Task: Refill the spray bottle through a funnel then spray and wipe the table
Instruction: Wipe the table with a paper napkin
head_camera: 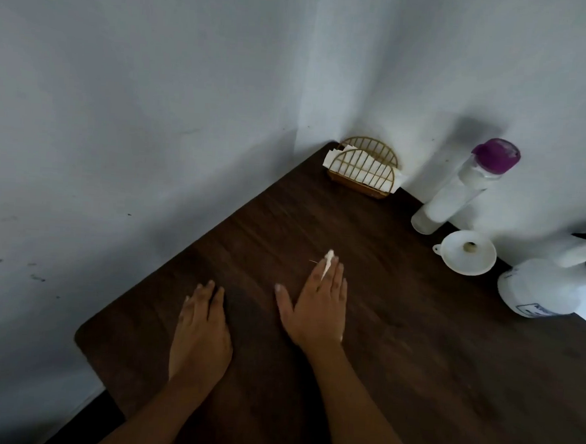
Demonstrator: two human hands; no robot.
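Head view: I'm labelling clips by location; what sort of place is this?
Likely a dining corner, home or eatery: a dark wooden table against pale walls, with a wire napkin holder at its far corner.

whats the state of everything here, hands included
left hand: flat on the table, holding nothing
right hand: flat, pressing a tissue down
tissue: white, mostly hidden under the right hand
funnel: out of any bottle, on the table, mouth up
spray bottle: upright, spray head on
purple-capped bottle: upright, capped
napkin holder: upright, holds napkins
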